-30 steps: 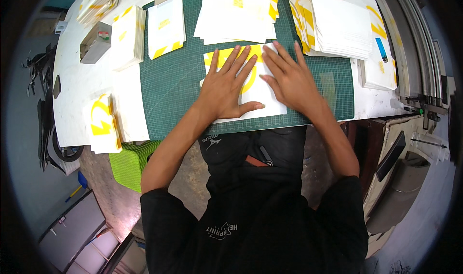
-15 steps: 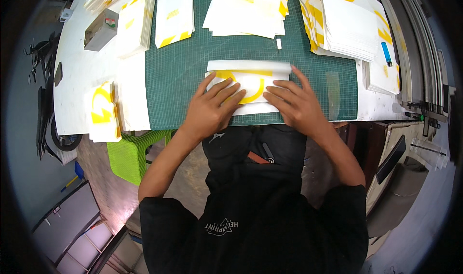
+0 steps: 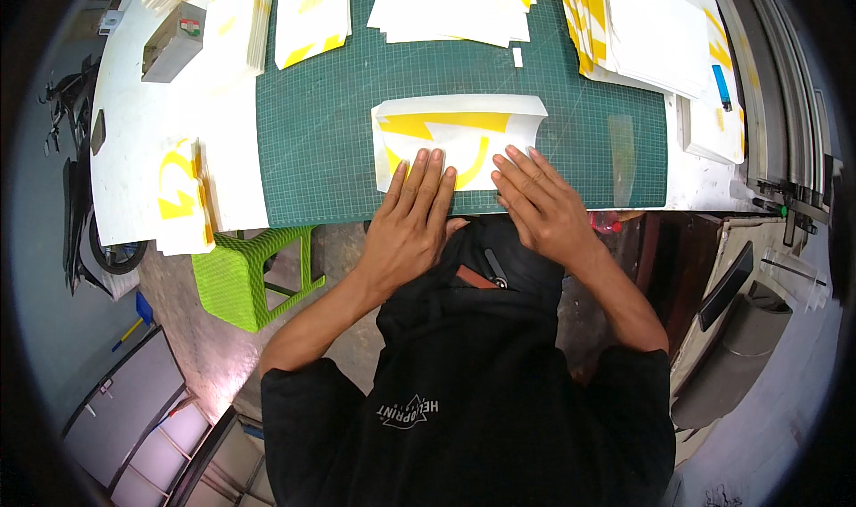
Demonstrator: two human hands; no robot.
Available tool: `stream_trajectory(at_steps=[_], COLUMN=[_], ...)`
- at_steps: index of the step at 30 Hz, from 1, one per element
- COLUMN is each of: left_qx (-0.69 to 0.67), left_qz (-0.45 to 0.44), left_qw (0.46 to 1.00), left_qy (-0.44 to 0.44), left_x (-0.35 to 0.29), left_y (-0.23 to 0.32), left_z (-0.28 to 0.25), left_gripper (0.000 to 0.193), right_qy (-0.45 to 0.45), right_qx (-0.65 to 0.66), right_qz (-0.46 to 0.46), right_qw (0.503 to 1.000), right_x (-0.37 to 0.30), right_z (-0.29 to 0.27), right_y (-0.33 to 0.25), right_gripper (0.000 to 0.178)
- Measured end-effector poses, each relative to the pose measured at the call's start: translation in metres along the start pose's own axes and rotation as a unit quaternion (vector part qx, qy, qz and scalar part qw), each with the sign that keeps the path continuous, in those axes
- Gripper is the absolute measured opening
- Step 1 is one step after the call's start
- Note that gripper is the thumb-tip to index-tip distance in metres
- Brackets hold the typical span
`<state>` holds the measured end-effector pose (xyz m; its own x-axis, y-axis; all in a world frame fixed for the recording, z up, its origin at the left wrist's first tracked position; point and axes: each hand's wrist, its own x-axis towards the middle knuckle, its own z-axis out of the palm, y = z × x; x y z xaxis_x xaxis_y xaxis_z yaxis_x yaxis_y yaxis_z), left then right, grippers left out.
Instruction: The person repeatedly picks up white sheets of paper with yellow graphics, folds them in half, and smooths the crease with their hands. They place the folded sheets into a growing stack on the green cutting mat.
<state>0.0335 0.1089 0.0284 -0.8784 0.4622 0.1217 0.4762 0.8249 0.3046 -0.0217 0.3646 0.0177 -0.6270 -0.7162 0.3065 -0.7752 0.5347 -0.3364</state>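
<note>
A folded white paper sheet (image 3: 464,128) with yellow print lies on the green cutting mat (image 3: 330,168), close to the table's near edge. Its far flap stands slightly raised and curls at the right corner. My left hand (image 3: 406,217) rests on the sheet's near left part, fingers stretched out flat with the thumb tucked toward the table edge. On the near right part, the extended fingers of my right hand (image 3: 542,199) touch the paper. Neither hand grips anything.
Beyond the sheet lie white paper sheets (image 3: 446,8) and a yellow-printed paper piece (image 3: 312,12). Paper stacks (image 3: 655,39) stand at right, near a blue lighter (image 3: 721,88). Left are a grey metal box (image 3: 174,43) and folded papers (image 3: 183,195); a green stool (image 3: 232,280) stands below.
Both hands have slid back toward the near edge of the sheet. My right hand has left the upper right corner, and the rolled far edge now lies more open.
</note>
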Motion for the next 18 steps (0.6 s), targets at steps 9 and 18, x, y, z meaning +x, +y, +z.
stream_trajectory(at_steps=[9, 18], left_qx=[-0.016, -0.012], left_qz=[0.005, 0.016], left_qw=[1.000, 1.000], left_qy=[0.002, -0.001], left_x=[-0.0034, -0.0032], left_y=[-0.0048, -0.0096], left_z=[0.0064, 0.0050], left_gripper=[0.080, 0.083], right_qy=[-0.017, -0.017], right_qx=[0.006, 0.002], right_qz=[0.004, 0.005], right_qw=[1.000, 1.000], right_x=[-0.0044, -0.0041], right_z=[-0.0013, -0.0020], right_y=[-0.0021, -0.0047], right_gripper=[0.051, 0.051])
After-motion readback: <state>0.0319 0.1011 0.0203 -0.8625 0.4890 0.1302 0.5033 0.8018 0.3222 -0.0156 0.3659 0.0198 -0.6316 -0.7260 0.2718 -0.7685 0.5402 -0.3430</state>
